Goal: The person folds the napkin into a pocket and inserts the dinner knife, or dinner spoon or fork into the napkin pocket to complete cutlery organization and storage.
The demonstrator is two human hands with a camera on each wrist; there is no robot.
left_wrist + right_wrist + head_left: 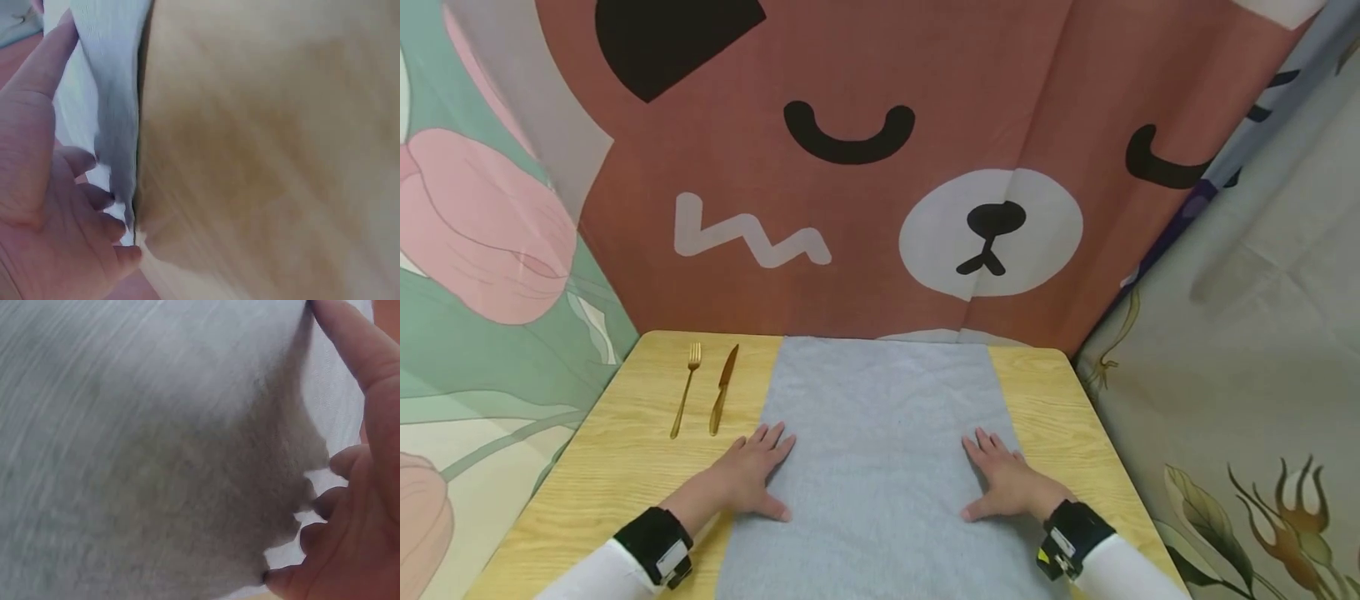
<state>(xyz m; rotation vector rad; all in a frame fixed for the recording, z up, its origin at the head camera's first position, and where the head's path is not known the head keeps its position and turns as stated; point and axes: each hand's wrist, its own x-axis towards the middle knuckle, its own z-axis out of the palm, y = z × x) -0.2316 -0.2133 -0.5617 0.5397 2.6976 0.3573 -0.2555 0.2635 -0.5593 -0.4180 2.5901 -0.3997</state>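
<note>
While resting outspread left grip point(754, 475) and right grip point(1004, 481) on flat grey-blue cloth point(880, 467), seems nearly done spreading; leaves gold metal fork point(691, 372) and knife point(725, 383) untouched, centre-left.

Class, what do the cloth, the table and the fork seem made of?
Cloth: matte woven fabric, perhaps cotton or linen; fine thread lines show. Table: pale wood or wood-look laminate, smooth-looking, with visible grain. Fork: probably metal with a gold finish, given its slim handle.

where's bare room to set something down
Free: the wood-grain tabletop nearer than the gold fork and knife, left of the left hand; the strip right of the grey cloth, beyond the right hand; and the cloth's middle, between both hands. Crowded: far left, around fork and knife.
</note>
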